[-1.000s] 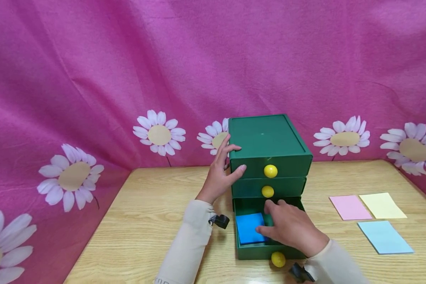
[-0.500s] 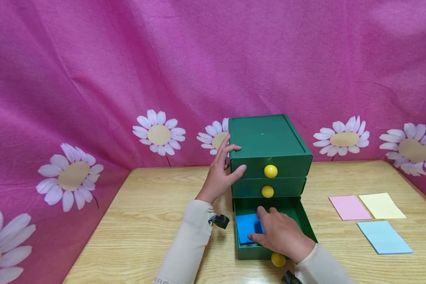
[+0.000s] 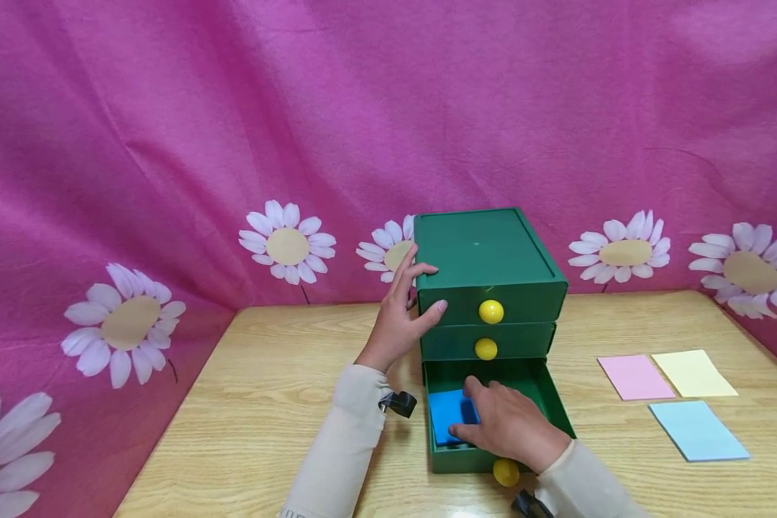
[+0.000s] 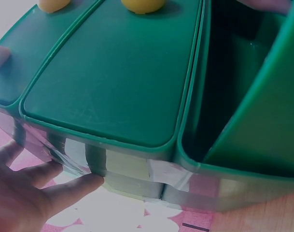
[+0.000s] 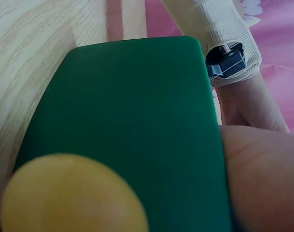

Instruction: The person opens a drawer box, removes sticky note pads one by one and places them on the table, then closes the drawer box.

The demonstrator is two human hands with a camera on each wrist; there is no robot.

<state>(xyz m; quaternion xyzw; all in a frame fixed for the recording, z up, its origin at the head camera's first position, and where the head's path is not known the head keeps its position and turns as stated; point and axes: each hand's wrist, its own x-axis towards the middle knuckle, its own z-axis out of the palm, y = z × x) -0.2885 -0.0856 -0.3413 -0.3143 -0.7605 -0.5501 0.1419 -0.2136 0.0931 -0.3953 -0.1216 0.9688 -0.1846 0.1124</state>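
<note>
A green three-drawer cabinet [image 3: 485, 248] with yellow knobs has its bottom drawer [image 3: 443, 460] pulled out. In it, at the left, lies a blue pad of sticky notes [image 3: 443, 417]. My right hand [image 3: 514, 424] reaches over the pad, thumb by its near edge and index finger near its far edge; whether it pinches the pad I cannot tell. My left hand [image 3: 395, 327] rests on the cabinet's left front corner, thumb on the top drawer's front. The left wrist view has those fingers [image 4: 74, 193] stretched along the side wall. In the right wrist view, the drawer front [image 5: 132, 111] hides the pad.
Right of the cabinet, pink sticky notes [image 3: 636, 377], yellow sticky notes [image 3: 694, 373] and light blue sticky notes [image 3: 699, 430] lie on the wooden table [image 3: 285, 374]. A magenta cloth [image 3: 337, 129] printed with daisies hangs behind and at the left.
My right hand has shifted left and slightly toward me, further over the blue pad, and hardly moved in the last half second. The left hand and the drawer have stayed put.
</note>
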